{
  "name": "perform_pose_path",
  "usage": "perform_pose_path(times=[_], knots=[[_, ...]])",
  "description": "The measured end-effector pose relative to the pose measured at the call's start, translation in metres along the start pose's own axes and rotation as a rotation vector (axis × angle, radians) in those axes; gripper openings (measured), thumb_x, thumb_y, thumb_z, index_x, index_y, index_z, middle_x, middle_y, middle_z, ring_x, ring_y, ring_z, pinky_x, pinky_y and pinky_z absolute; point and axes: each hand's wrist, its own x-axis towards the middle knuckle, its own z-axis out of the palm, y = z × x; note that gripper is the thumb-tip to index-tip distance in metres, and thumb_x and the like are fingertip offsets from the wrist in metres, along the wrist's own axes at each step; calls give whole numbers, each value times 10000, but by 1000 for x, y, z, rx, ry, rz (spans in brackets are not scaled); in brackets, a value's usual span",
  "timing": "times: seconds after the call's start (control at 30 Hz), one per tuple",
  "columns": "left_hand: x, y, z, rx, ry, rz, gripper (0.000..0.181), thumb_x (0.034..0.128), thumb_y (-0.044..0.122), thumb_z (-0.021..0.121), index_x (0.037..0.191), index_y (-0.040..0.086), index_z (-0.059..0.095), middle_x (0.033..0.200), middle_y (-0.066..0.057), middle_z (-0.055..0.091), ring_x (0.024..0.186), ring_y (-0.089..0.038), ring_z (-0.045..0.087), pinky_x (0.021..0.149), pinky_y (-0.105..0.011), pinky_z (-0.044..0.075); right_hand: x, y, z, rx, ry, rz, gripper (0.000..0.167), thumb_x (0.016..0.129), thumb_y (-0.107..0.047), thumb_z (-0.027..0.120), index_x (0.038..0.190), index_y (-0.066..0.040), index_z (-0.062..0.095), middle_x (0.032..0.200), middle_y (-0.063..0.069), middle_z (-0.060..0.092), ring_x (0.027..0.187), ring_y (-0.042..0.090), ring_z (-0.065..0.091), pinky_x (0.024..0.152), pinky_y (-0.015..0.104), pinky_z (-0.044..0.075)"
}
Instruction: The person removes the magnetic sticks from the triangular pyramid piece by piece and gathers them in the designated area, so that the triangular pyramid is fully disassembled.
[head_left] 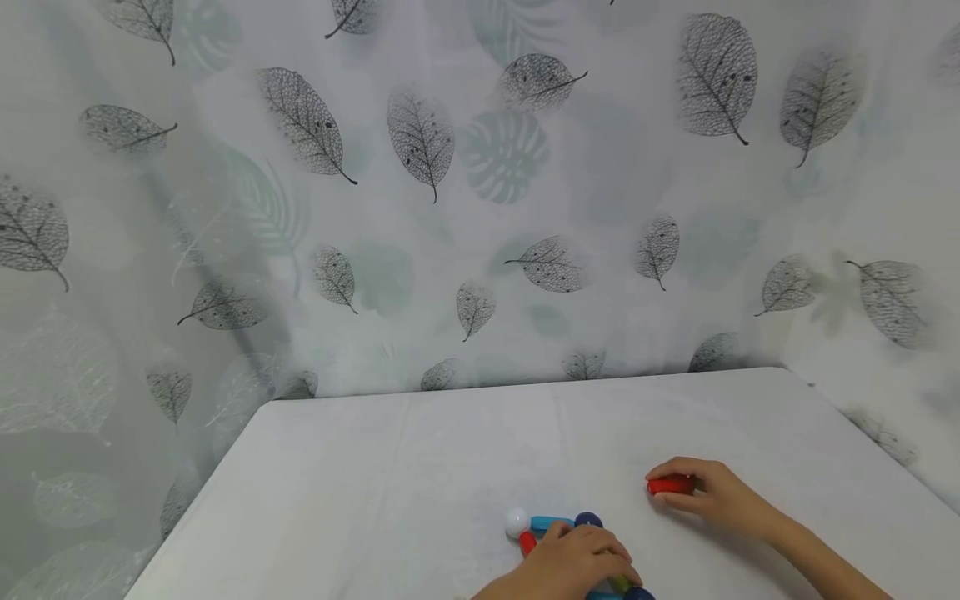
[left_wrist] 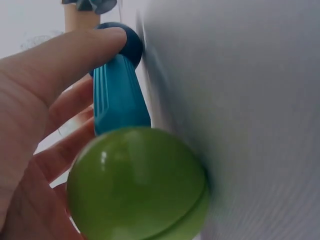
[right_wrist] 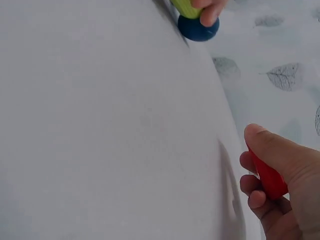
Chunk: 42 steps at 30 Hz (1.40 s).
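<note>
My right hand (head_left: pixel 716 497) grips a short red rod (head_left: pixel 671 485) between thumb and fingers, just above or at the table; in the right wrist view the red rod (right_wrist: pixel 270 176) lies along the fingers. To its left, my left hand (head_left: pixel 568 564) holds a shape of toy rods and balls. Around that hand show a white ball (head_left: pixel 517 522), a light-blue rod (head_left: pixel 552 523), a dark-blue ball (head_left: pixel 588 519), another red rod (head_left: pixel 528 544) and part of a yellow-green rod (head_left: pixel 621 584). In the left wrist view, the thumb presses a dark-blue ball (left_wrist: pixel 132 45) joined to a blue rod (left_wrist: pixel 120 97); a green ball (left_wrist: pixel 137 185) is nearest.
A white-covered table (head_left: pixel 420 467) lies under both hands. Behind it and at both sides hangs a pale curtain (head_left: pixel 450 233) with a grey leaf print, close to the table's edges.
</note>
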Motion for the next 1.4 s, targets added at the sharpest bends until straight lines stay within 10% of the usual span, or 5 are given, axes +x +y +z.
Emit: perform_pose_path(times=[0.73, 1.4], knots=[[-3, -2, -6, -11, -19, 74, 432, 895, 392, 690, 1295, 264, 592, 1289, 116, 547, 1238, 37, 411, 967, -229, 347, 39, 48, -12, -300, 212, 268, 229, 792, -102, 795, 1010, -63, 733, 963, 79, 649, 849, 83, 510, 662, 236, 469], [-4, -5, -8, 44, 37, 74, 396, 887, 349, 717, 1257, 240, 626, 1261, 106, 572, 1220, 26, 441, 944, -162, 312, 54, 49, -19, -253, 82, 335, 417, 805, -138, 790, 1169, 28, 671, 1062, 198, 630, 889, 251, 519, 679, 296, 447]])
